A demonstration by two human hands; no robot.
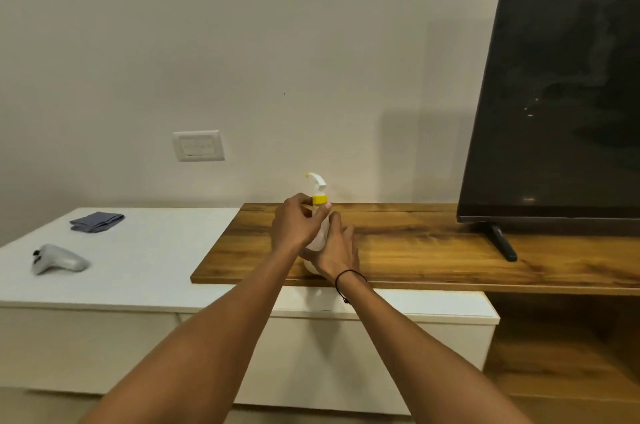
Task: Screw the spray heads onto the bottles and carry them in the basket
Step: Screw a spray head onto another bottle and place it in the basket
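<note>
A white spray bottle (pixel 318 240) stands upright on the wooden board (pixel 415 243). On its neck sits a white spray head (pixel 318 181) with a yellow nozzle tip and a yellow collar (pixel 320 200). My left hand (pixel 297 223) pinches the yellow collar with thumb and fingertips. Lower down, my right hand (pixel 341 250) wraps around the bottle's body and hides most of it. No basket and no other bottle is in view.
The wooden board lies over a white cabinet (pixel 138 271). On the white top at the left lie a grey controller (pixel 59 259) and a folded blue-grey cloth (pixel 97 221). A large dark TV (pixel 561 84) stands at the right, its foot (pixel 502 241) on the board.
</note>
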